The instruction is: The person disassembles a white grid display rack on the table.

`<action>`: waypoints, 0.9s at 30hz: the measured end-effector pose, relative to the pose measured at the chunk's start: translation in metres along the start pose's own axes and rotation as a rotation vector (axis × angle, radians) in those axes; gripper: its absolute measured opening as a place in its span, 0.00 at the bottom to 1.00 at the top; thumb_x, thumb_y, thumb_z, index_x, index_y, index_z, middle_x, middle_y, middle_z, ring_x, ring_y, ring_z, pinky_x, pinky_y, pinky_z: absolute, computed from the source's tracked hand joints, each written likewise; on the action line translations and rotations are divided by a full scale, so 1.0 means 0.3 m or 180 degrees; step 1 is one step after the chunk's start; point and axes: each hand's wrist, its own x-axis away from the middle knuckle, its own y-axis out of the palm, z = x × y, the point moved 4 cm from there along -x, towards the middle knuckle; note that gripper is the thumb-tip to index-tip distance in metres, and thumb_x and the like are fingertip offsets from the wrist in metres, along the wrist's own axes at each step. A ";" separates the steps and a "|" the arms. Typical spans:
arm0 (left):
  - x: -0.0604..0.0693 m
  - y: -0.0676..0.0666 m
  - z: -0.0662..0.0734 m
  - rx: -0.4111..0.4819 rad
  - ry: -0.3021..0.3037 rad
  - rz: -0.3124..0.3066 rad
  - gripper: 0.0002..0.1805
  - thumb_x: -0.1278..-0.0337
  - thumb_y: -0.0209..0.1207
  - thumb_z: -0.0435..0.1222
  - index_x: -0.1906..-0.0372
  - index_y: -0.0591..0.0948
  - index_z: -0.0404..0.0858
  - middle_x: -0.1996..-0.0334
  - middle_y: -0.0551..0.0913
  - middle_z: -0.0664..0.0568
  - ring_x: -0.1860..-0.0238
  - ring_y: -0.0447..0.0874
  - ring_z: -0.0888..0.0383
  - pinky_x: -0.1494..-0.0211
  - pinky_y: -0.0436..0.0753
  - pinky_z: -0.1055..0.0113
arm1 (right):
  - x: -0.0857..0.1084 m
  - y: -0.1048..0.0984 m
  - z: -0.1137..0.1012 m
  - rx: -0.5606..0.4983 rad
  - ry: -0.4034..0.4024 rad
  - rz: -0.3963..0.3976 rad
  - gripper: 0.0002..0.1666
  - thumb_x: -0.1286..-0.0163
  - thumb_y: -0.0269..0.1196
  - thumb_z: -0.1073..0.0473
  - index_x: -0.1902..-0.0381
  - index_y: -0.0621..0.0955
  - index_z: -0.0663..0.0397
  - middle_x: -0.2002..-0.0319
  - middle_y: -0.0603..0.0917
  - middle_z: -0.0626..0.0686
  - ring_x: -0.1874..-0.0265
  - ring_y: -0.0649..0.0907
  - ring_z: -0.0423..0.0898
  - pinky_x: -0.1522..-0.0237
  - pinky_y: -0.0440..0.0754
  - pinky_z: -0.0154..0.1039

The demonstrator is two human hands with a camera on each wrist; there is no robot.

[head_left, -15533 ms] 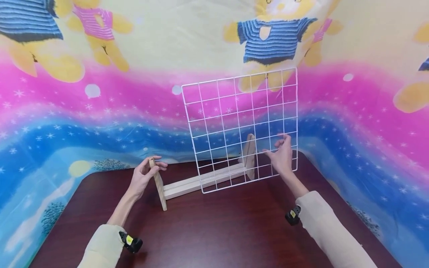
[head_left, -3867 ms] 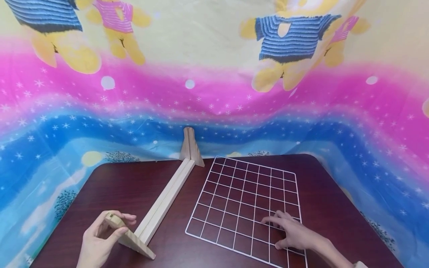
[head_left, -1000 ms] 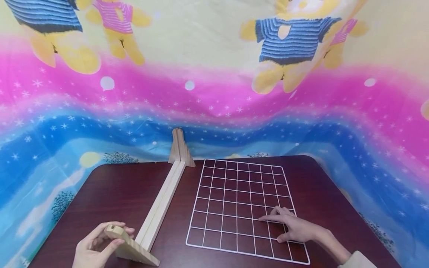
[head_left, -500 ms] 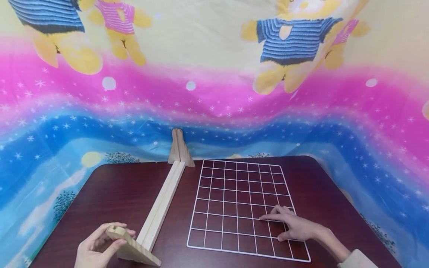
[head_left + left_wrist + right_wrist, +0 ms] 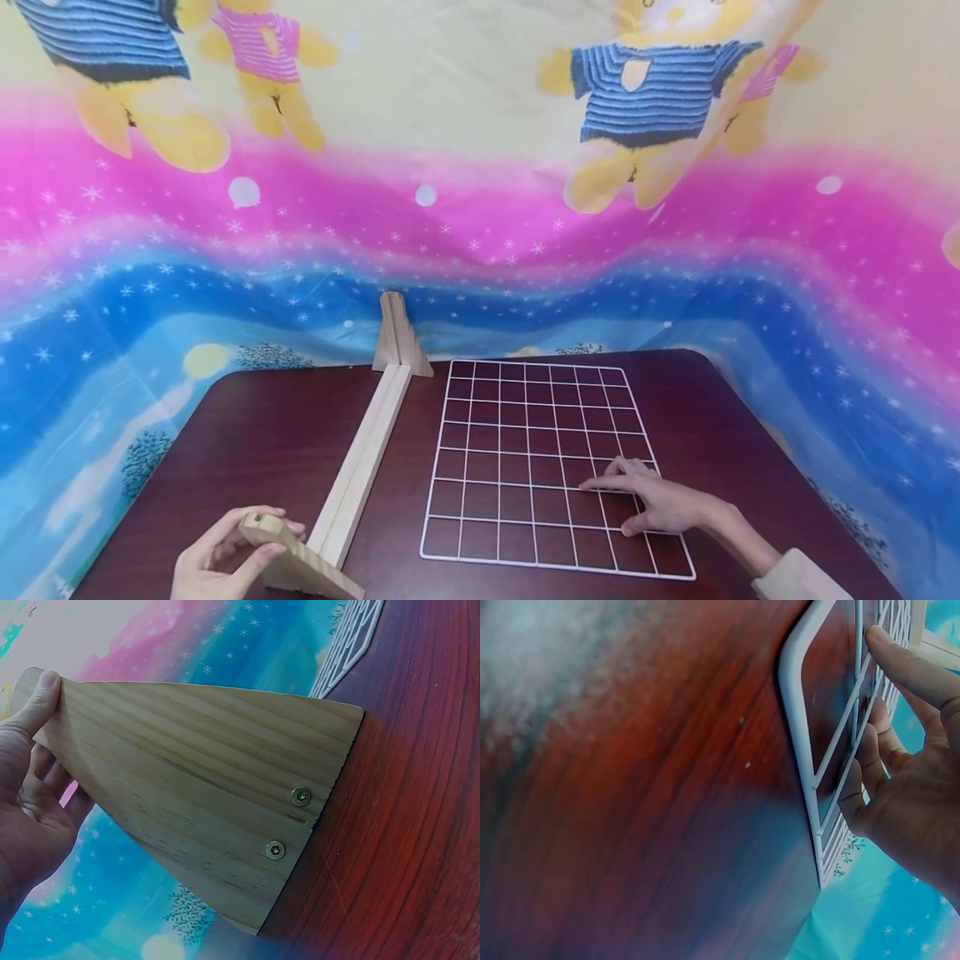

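Observation:
A wooden stand lies lengthwise on the table's left: a pale grooved rail point(image 5: 363, 467) joins a far end panel point(image 5: 399, 346) to a near end panel point(image 5: 311, 567). My left hand point(image 5: 198, 565) grips the narrow top of the near panel between thumb and fingers. In the left wrist view two screws point(image 5: 301, 796) sit near that panel's lower edge. A white wire grid point(image 5: 529, 453) lies flat to the stand's right. My right hand point(image 5: 667, 505) rests fingertips on the grid's near right part, fingers spread and loosely bent.
The dark red-brown table point(image 5: 277, 433) has rounded far corners. A curtain point(image 5: 480, 225) printed with bears and snowflakes hangs close behind it and along both sides.
Earlier my right hand held the grid upright behind the crosswise stand; now the grid lies flat and the stand runs lengthwise. In the last second the grid has turned slightly; both hands stay put.

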 end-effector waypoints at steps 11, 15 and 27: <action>0.016 0.005 0.000 0.0041 -0.0126 0.0128 0.22 0.55 0.48 0.04 0.51 0.71 0.15 0.64 0.85 0.34 0.60 0.87 0.50 0.59 0.83 0.70 | -0.011 -0.009 -0.009 0.0078 -0.0166 -0.0011 0.40 0.44 0.70 0.62 0.33 0.71 0.41 0.52 0.68 0.49 0.57 0.66 0.46 0.58 0.67 0.39; 0.013 0.007 -0.004 0.0049 -0.0090 0.0034 0.23 0.55 0.48 0.04 0.50 0.70 0.15 0.62 0.85 0.34 0.58 0.87 0.50 0.58 0.83 0.70 | -0.009 -0.011 -0.011 0.0212 -0.0112 0.0030 0.41 0.45 0.71 0.63 0.33 0.72 0.39 0.52 0.67 0.46 0.57 0.65 0.43 0.58 0.65 0.41; -0.018 0.005 0.001 0.0285 -0.0011 -0.0530 0.30 0.53 0.47 0.05 0.40 0.61 0.13 0.50 0.79 0.28 0.47 0.81 0.46 0.49 0.80 0.68 | -0.050 0.000 -0.093 0.0572 0.0493 0.0267 0.40 0.46 0.74 0.56 0.34 0.73 0.47 0.48 0.67 0.48 0.50 0.68 0.51 0.56 0.72 0.56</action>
